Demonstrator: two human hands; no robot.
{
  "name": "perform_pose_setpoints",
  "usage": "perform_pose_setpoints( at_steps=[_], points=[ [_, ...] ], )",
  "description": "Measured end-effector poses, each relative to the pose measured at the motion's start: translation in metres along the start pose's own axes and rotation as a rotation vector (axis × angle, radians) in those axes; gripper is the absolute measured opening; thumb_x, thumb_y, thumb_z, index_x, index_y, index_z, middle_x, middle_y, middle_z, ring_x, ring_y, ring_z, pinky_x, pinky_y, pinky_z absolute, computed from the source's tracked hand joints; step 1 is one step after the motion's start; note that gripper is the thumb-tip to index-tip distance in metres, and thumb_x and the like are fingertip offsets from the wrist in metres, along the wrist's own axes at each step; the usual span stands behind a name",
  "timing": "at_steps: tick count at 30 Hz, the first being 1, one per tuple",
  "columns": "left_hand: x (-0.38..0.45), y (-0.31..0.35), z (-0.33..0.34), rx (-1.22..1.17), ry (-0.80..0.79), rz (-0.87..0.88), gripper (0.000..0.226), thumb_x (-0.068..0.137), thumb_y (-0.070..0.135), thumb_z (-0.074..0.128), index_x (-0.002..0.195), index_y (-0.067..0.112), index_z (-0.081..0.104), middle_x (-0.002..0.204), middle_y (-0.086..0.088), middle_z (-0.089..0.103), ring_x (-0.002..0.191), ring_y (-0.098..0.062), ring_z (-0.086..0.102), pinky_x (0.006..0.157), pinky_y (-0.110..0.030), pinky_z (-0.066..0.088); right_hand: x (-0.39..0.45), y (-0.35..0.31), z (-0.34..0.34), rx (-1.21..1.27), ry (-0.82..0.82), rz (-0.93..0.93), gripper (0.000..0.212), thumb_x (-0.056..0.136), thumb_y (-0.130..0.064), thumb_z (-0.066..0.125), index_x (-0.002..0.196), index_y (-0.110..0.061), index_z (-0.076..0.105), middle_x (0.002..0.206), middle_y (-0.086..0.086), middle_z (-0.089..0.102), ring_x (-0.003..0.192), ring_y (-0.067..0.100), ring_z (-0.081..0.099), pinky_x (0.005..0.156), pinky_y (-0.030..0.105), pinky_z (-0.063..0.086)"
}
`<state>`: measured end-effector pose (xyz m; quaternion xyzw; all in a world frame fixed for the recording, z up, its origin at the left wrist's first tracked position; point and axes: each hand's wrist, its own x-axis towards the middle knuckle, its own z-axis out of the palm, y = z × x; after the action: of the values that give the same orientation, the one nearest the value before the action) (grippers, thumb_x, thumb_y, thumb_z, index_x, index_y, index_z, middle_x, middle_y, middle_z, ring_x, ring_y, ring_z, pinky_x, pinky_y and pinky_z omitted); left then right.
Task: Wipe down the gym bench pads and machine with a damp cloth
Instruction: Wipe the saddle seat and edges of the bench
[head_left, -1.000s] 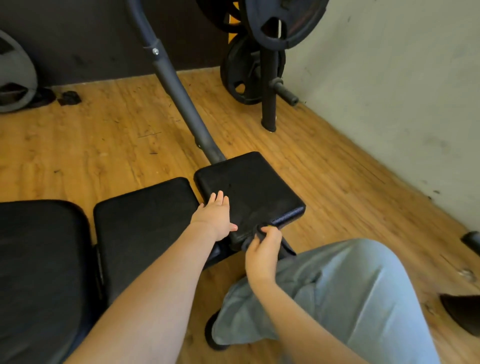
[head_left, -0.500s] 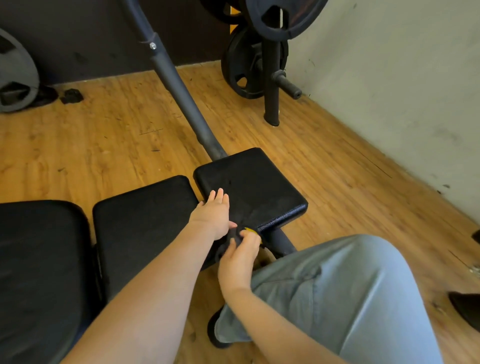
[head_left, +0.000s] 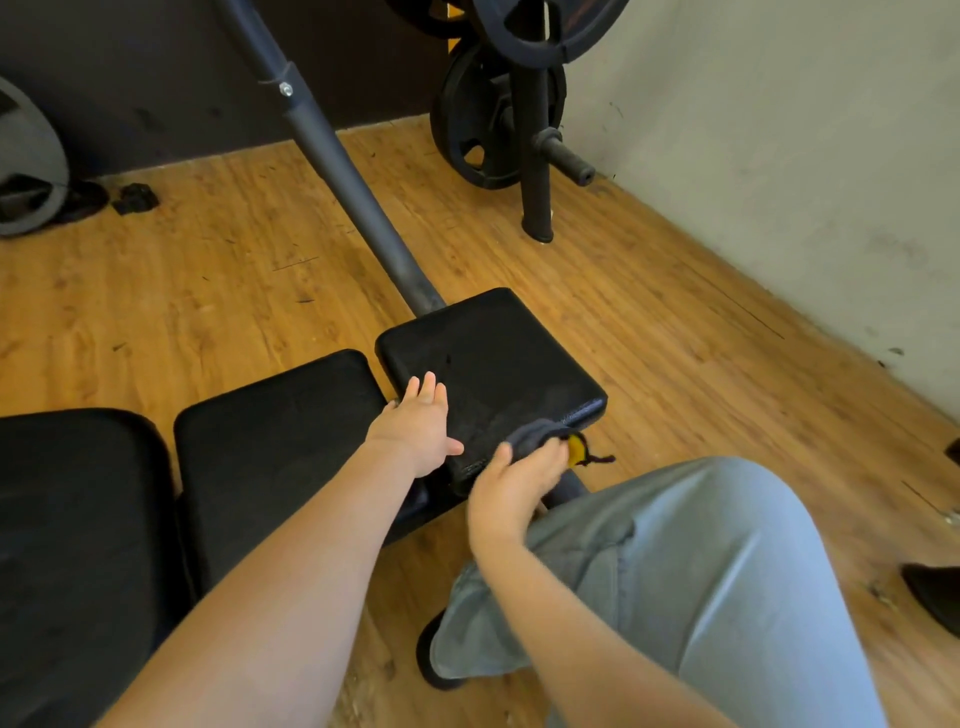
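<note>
A head-worn view looks down at a black padded gym bench on a warm wooden plank floor (head_left: 649, 332). The bench is made up of three black vinyl pads in a row: a large pad at the left edge (head_left: 67, 545), a middle pad (head_left: 275, 441), and a smaller square end pad (head_left: 498, 364) nearest the right.

The left hand (head_left: 415, 431) is laid flat on the near left corner of the square end pad, with fingers straight and spread slightly, the thumb pointing toward the other hand. Nothing is held by it.

The right hand (head_left: 514, 488) is placed at the front edge of the same pad, its fingers curled around a dark grey damp cloth (head_left: 535, 434). The cloth is pressed against the pad's front edge and top corner. A yellow patch and a dark loose thread of the cloth are seen poking out to the right of the fingers. The two hands are near each other but apart.

A dark grey metal tube of the machine frame (head_left: 353, 192) is seen rising diagonally from behind the end pad toward the top left. Black weight plates on a black upright stand (head_left: 535, 130) are placed by a pale wall (head_left: 779, 156). A knee in light grey-blue trousers (head_left: 701, 571) fills the lower right.
</note>
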<state>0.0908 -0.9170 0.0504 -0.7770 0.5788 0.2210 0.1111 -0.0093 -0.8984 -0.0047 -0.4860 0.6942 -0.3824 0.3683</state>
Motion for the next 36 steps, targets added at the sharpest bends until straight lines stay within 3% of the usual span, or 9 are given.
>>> perform_pose_setpoints(
  at_steps=[4,7,10,13,15,22,27,32,36],
  points=[
    [-0.001,0.001,0.002,-0.037,0.007,-0.021,0.079,0.097,0.032,0.049,0.152,0.008,-0.003,0.159,-0.007,-0.011,0.146,-0.024,-0.007,0.117,-0.041,0.014,-0.026,0.011,0.004,-0.179,-0.199,-0.332,0.057,0.094,0.004,0.041,0.147,-0.009,0.024,0.157,0.004,0.010,0.144,0.013,0.003,0.111,0.017,-0.001],
    [-0.004,0.001,0.003,-0.045,0.010,-0.028,0.078,0.098,0.032,0.048,0.151,0.007,-0.003,0.159,-0.007,-0.012,0.146,-0.023,-0.008,0.117,-0.040,0.014,-0.001,0.013,0.005,-0.210,-0.113,-0.379,0.056,0.091,0.007,0.042,0.144,-0.007,0.031,0.155,0.008,0.020,0.141,0.024,0.020,0.113,0.025,0.014],
    [-0.005,0.001,0.003,-0.055,0.005,-0.022,0.077,0.098,0.031,0.048,0.151,0.007,-0.004,0.159,-0.008,-0.013,0.146,-0.023,-0.008,0.117,-0.040,0.013,0.044,0.009,-0.006,-0.013,0.056,-0.196,0.051,0.094,0.002,0.035,0.145,-0.006,0.029,0.155,0.009,0.021,0.142,0.025,0.021,0.113,0.024,0.017],
    [-0.003,0.001,0.003,-0.064,0.002,-0.020,0.078,0.099,0.030,0.048,0.151,0.007,-0.005,0.159,-0.008,-0.014,0.146,-0.023,-0.009,0.118,-0.040,0.013,0.080,0.000,-0.018,0.085,0.091,0.093,0.048,0.100,-0.009,0.031,0.147,-0.008,0.022,0.154,0.006,0.021,0.141,0.021,0.023,0.112,0.025,0.019],
    [-0.002,0.001,0.003,-0.060,-0.001,-0.019,0.077,0.099,0.030,0.048,0.151,0.007,-0.005,0.159,-0.008,-0.014,0.146,-0.024,-0.009,0.118,-0.040,0.013,0.070,-0.005,-0.016,0.083,0.107,0.141,0.045,0.099,-0.010,0.035,0.143,-0.002,0.027,0.149,0.013,0.030,0.137,0.027,0.030,0.112,0.030,0.022],
    [-0.001,0.003,0.003,-0.042,0.011,-0.037,0.078,0.098,0.031,0.048,0.151,0.007,-0.004,0.159,-0.008,-0.012,0.146,-0.023,-0.007,0.117,-0.040,0.013,-0.040,-0.012,0.006,0.016,-0.233,0.093,0.060,0.100,-0.006,0.032,0.149,-0.008,0.000,0.157,0.003,-0.011,0.145,0.018,-0.001,0.111,0.020,0.007],
    [-0.005,0.002,0.005,-0.050,0.022,-0.041,0.078,0.098,0.030,0.049,0.151,0.008,-0.003,0.159,-0.008,-0.011,0.147,-0.024,-0.007,0.117,-0.041,0.014,0.006,-0.010,0.000,0.057,-0.095,0.123,0.053,0.102,-0.013,0.028,0.150,-0.007,0.006,0.158,0.005,-0.001,0.146,0.019,0.003,0.113,0.024,0.007],
    [-0.004,0.001,0.004,-0.069,0.020,-0.032,0.078,0.098,0.030,0.048,0.151,0.008,-0.004,0.159,-0.007,-0.013,0.146,-0.023,-0.008,0.117,-0.040,0.012,0.078,-0.012,-0.015,0.122,0.085,0.183,0.049,0.102,-0.012,0.030,0.149,-0.007,0.015,0.156,0.007,0.016,0.142,0.024,0.020,0.112,0.028,0.020],
    [-0.003,0.001,0.003,-0.054,0.019,-0.030,0.078,0.098,0.032,0.048,0.152,0.008,-0.003,0.159,-0.007,-0.011,0.146,-0.023,-0.007,0.117,-0.041,0.012,0.033,0.003,-0.006,-0.064,0.029,-0.094,0.050,0.099,-0.003,0.035,0.147,-0.004,0.022,0.158,0.008,0.007,0.146,0.019,0.005,0.114,0.023,0.008]
  ],
)
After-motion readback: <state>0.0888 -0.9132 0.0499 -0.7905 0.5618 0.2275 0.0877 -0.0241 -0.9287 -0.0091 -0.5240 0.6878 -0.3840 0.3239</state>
